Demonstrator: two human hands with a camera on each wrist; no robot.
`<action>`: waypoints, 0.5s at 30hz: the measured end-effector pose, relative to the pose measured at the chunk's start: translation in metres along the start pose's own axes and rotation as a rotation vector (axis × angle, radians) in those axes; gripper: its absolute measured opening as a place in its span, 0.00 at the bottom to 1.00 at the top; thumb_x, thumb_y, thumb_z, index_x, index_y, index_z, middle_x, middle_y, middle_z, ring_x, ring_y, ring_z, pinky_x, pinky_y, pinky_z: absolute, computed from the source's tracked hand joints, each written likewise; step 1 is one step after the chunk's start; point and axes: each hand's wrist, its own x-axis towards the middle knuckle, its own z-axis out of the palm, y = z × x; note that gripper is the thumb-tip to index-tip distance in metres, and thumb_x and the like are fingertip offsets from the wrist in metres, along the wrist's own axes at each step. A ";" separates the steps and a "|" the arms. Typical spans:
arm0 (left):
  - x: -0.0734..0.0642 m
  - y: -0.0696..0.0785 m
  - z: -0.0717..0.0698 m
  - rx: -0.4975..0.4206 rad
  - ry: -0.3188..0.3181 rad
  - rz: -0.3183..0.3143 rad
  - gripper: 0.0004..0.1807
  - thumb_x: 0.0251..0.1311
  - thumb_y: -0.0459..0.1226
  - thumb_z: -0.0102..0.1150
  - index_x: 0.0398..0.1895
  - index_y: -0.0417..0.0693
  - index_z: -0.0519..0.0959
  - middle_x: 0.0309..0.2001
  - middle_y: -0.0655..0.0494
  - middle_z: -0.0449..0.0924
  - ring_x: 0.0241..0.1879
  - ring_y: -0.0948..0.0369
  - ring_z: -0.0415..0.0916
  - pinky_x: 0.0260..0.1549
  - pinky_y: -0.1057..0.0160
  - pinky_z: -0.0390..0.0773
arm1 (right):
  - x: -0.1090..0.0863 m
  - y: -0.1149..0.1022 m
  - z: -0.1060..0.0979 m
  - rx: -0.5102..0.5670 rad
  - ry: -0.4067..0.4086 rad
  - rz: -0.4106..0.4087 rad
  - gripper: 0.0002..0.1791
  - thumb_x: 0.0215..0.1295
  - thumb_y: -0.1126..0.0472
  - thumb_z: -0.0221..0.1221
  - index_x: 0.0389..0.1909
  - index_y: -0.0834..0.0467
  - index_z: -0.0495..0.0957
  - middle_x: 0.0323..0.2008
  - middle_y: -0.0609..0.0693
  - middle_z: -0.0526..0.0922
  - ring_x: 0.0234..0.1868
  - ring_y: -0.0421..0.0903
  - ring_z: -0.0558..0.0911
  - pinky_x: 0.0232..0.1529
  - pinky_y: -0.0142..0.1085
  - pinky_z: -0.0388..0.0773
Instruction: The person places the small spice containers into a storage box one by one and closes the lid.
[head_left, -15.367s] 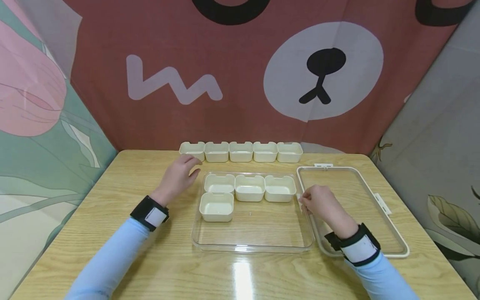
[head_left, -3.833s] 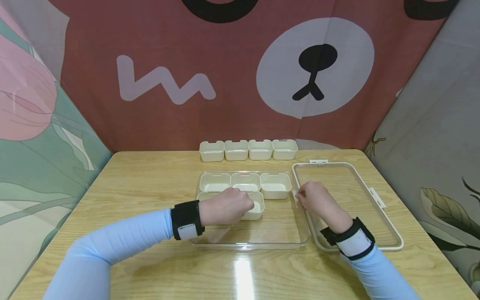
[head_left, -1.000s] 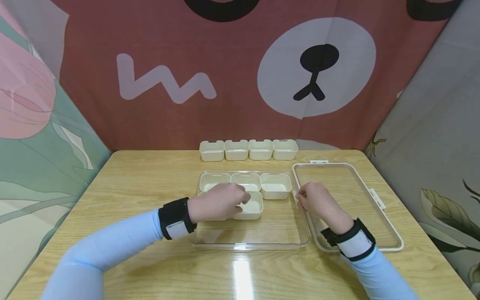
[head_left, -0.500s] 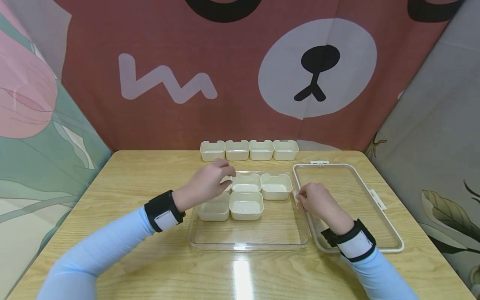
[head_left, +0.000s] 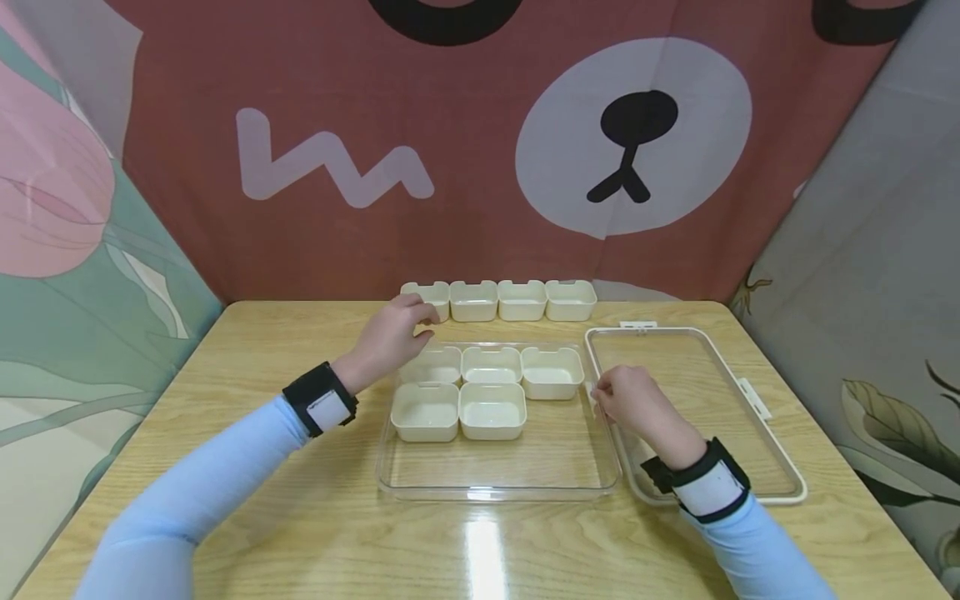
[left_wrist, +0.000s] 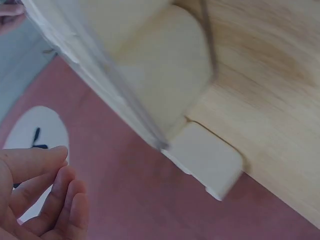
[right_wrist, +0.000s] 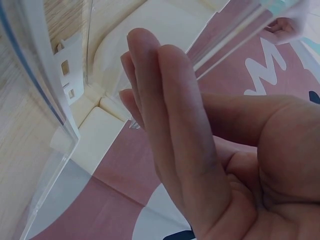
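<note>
My left hand (head_left: 388, 340) hovers at the leftmost cream-coloured small bin (head_left: 438, 292) of the back row, fingers loosely bent. The left wrist view shows nothing between the thumb and fingers (left_wrist: 55, 200) of this hand. My right hand (head_left: 647, 408) pinches the right wall of a clear plastic tray (head_left: 498, 492), its fingers (right_wrist: 182, 110) lying along the wall. Several matching bins stand inside the tray: a row of three at its back, with a front-left bin (head_left: 425, 414) and a bin (head_left: 492, 412) beside it in front.
Behind the tray, a short row of cream bins (head_left: 521, 302) stands by the printed cloth backdrop (head_left: 465, 225). To the right lies a clear lid (head_left: 757, 400) with a white frame and clips, close to the tray. Everything rests on a wooden table (head_left: 322, 525).
Since the oldest frame, one bin has left the back row and another stands in the tray's front row. My left hand has just withdrawn from it toward the back row. The right hand stays put.
</note>
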 end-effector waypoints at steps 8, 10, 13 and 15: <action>0.004 -0.023 0.003 0.007 0.031 -0.100 0.09 0.49 0.27 0.65 0.36 0.41 0.82 0.34 0.49 0.78 0.36 0.54 0.75 0.35 0.59 0.78 | 0.000 -0.002 -0.001 -0.001 -0.007 0.016 0.09 0.63 0.66 0.57 0.29 0.68 0.81 0.16 0.49 0.79 0.17 0.39 0.76 0.19 0.31 0.70; 0.005 -0.028 0.004 0.020 0.034 -0.123 0.09 0.50 0.27 0.65 0.36 0.40 0.82 0.34 0.48 0.78 0.35 0.53 0.75 0.35 0.58 0.78 | 0.000 -0.002 -0.001 0.000 -0.009 0.015 0.09 0.63 0.66 0.57 0.29 0.68 0.82 0.17 0.49 0.80 0.17 0.39 0.77 0.19 0.31 0.71; 0.007 -0.035 0.007 0.031 0.025 -0.157 0.09 0.51 0.27 0.65 0.37 0.40 0.82 0.35 0.46 0.79 0.36 0.52 0.74 0.36 0.56 0.78 | 0.000 -0.002 -0.001 0.004 -0.013 0.010 0.09 0.63 0.66 0.57 0.30 0.69 0.82 0.18 0.50 0.80 0.17 0.39 0.77 0.19 0.31 0.71; 0.009 -0.041 0.010 0.044 0.011 -0.175 0.10 0.51 0.27 0.64 0.38 0.40 0.82 0.35 0.45 0.79 0.37 0.52 0.73 0.37 0.56 0.77 | -0.001 -0.002 -0.002 0.006 -0.014 0.006 0.09 0.63 0.66 0.57 0.30 0.69 0.82 0.18 0.50 0.80 0.18 0.39 0.77 0.19 0.31 0.71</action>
